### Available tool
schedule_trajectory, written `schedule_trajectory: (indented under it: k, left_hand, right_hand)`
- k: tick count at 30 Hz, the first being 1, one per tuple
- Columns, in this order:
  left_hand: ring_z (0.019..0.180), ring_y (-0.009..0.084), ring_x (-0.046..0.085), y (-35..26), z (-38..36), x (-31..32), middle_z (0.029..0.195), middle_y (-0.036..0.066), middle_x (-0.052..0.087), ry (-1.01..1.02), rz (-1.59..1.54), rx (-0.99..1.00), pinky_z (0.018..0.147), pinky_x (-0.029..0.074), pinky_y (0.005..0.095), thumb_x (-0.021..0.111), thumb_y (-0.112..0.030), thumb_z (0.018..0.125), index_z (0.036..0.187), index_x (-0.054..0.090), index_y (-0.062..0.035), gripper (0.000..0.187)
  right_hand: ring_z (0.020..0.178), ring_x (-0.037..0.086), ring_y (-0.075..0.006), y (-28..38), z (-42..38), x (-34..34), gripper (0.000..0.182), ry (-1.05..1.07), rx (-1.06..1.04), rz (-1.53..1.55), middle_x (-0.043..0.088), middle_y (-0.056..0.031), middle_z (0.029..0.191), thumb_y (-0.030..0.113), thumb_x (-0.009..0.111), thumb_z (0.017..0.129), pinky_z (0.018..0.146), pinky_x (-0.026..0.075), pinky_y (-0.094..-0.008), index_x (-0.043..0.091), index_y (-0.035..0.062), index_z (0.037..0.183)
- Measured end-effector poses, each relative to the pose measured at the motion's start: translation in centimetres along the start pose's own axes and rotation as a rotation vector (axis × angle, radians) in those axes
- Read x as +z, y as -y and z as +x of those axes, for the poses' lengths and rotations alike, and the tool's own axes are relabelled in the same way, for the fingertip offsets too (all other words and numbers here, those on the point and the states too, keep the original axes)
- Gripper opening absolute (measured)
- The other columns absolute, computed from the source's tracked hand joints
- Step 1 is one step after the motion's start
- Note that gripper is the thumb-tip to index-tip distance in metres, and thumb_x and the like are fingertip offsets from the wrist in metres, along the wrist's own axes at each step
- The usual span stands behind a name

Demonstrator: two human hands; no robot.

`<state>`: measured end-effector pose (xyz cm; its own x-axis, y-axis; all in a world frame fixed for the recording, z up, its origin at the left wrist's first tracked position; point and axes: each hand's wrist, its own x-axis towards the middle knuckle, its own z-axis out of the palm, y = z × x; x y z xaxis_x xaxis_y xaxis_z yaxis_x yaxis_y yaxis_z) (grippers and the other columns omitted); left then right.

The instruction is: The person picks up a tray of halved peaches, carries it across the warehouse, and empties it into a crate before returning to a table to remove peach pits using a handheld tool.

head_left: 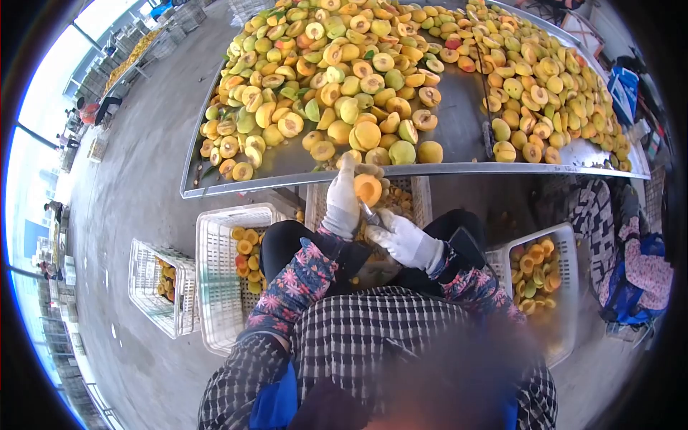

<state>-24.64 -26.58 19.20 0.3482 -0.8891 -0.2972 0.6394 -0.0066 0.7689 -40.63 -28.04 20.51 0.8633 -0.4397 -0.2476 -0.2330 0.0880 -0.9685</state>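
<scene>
In a white glove, my left hand [342, 199] is closed around a yellow peach half [368, 189], its cut face turned toward me. My right hand [407, 239], also gloved, grips a metal pitting tool [368, 214]. The tool's end reaches the lower edge of the peach half; its exact shape is hard to make out. Both hands are above a crate [423, 202] between my knees, which holds small brownish pieces. Just beyond the hands, a metal table [459, 107] carries a large heap of peaches, many of them halved with stones showing.
White crates with peach halves stand at my left [215, 287] and right [566, 315]. Another smaller crate [161, 304] sits farther left. The table's raised front rim [430, 169] runs in front of me. At the right edge another person's sleeve [645, 269] shows.
</scene>
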Motion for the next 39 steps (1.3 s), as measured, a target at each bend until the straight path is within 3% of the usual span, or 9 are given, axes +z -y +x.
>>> schedule_trajectory:
  k: [6, 9, 10, 11, 14, 18, 22, 34, 39]
  left_hand:
    - [0.082, 0.0295, 0.067, -0.1, 0.5, -0.2, 0.094, 0.014, 0.065, 0.015, -0.190, -0.062, 0.073, 0.057, 0.0398, 0.043, -0.052, 0.098, 0.097, 0.056, -0.0029, 0.051]
    - [0.085, 0.0292, 0.067, -2.1, 0.2, -0.7, 0.095, 0.014, 0.064, -0.027, -0.210, -0.025, 0.075, 0.057, 0.0374, 0.044, -0.048, 0.099, 0.101, 0.056, -0.0027, 0.047]
    - [0.085, 0.0271, 0.066, -3.4, 0.2, -2.1, 0.094, 0.013, 0.065, 0.032, 0.056, 0.068, 0.075, 0.056, 0.0354, 0.045, -0.044, 0.100, 0.102, 0.058, -0.0019, 0.044]
    - [0.084, 0.0249, 0.066, -4.9, -0.1, -4.1, 0.094, 0.013, 0.066, 0.085, 0.323, 0.157, 0.075, 0.055, 0.0333, 0.047, -0.041, 0.100, 0.104, 0.059, -0.0012, 0.042]
    - [0.080, 0.0166, 0.063, -10.7, -1.2, -11.0, 0.085, 0.007, 0.068, -0.242, 1.079, 0.341, 0.074, 0.050, 0.0288, 0.062, -0.029, 0.093, 0.110, 0.066, -0.0052, 0.029]
    - [0.113, 0.0312, 0.057, -13.9, -4.6, -15.0, 0.119, 0.016, 0.062, -0.698, 2.128, 0.499, 0.097, 0.044, 0.0386, 0.064, -0.039, 0.085, 0.121, 0.061, -0.0097, 0.046]
    - [0.108, 0.0326, 0.060, -12.2, 1.7, -13.8, 0.117, 0.018, 0.063, -0.265, 1.617, 0.506, 0.095, 0.046, 0.0403, 0.062, -0.038, 0.086, 0.122, 0.061, -0.0087, 0.046]
    - [0.103, 0.0287, 0.064, -6.7, 9.7, -6.4, 0.100, 0.018, 0.068, -0.259, 1.527, 0.218, 0.088, 0.049, 0.0397, 0.069, -0.035, 0.075, 0.115, 0.054, -0.0048, 0.052]
    - [0.102, 0.0300, 0.062, -5.2, 5.7, -6.1, 0.114, 0.014, 0.060, 0.161, -0.110, 0.027, 0.088, 0.052, 0.0425, 0.062, -0.014, 0.084, 0.118, 0.053, -0.0057, 0.036]
  right_hand:
    - [0.065, 0.051, -0.0065, 1.3, -1.3, -0.9, 0.029, 0.169, 0.248, 0.126, 0.052, 0.0027, 0.076, 0.020, 0.050, 0.098, 0.057, 0.043, -0.0249, 0.050, 0.0048, 0.123]
    - [0.073, 0.061, -0.0312, -4.2, -1.1, -2.7, 0.029, 0.164, -0.223, -0.499, 0.058, -0.0105, 0.073, 0.025, 0.052, 0.095, 0.071, 0.048, -0.0396, 0.053, 0.0015, 0.112]
    - [0.075, 0.062, -0.0369, -4.0, -0.8, -2.8, 0.030, 0.153, -0.496, -0.766, 0.061, -0.0142, 0.075, 0.027, 0.053, 0.095, 0.074, 0.048, -0.0424, 0.053, 0.0008, 0.110]
    - [0.085, 0.062, -0.0430, -3.5, -1.7, -3.0, 0.035, 0.060, -0.007, -0.675, 0.065, -0.0231, 0.087, 0.031, 0.053, 0.093, 0.078, 0.048, -0.0455, 0.053, -0.0003, 0.108]
    - [0.092, 0.063, -0.0403, -1.3, -2.4, -3.2, 0.037, 0.049, 0.232, -0.956, 0.066, -0.0252, 0.095, 0.033, 0.052, 0.093, 0.081, 0.048, -0.0468, 0.053, -0.0008, 0.106]
    - [0.091, 0.064, -0.0398, -1.5, -1.7, -2.8, 0.036, 0.014, 0.258, -0.974, 0.066, -0.0243, 0.092, 0.033, 0.052, 0.092, 0.080, 0.049, -0.0472, 0.051, 0.0008, 0.109]
    - [0.089, 0.064, -0.0398, -2.0, 0.0, -2.2, 0.039, -0.106, 0.173, -1.002, 0.067, -0.0231, 0.090, 0.032, 0.053, 0.092, 0.078, 0.049, -0.0474, 0.048, 0.0017, 0.117]
    - [0.088, 0.063, -0.0432, -1.5, 0.1, -0.9, 0.038, -0.126, 0.127, -0.856, 0.066, -0.0261, 0.090, 0.034, 0.052, 0.094, 0.078, 0.048, -0.0498, 0.049, 0.0033, 0.116]
    - [0.072, 0.061, -0.0451, 1.0, 1.0, -0.4, 0.030, -0.299, -0.324, -0.492, 0.061, -0.0256, 0.077, 0.017, 0.057, 0.092, 0.059, 0.046, -0.0497, 0.046, 0.0024, 0.116]
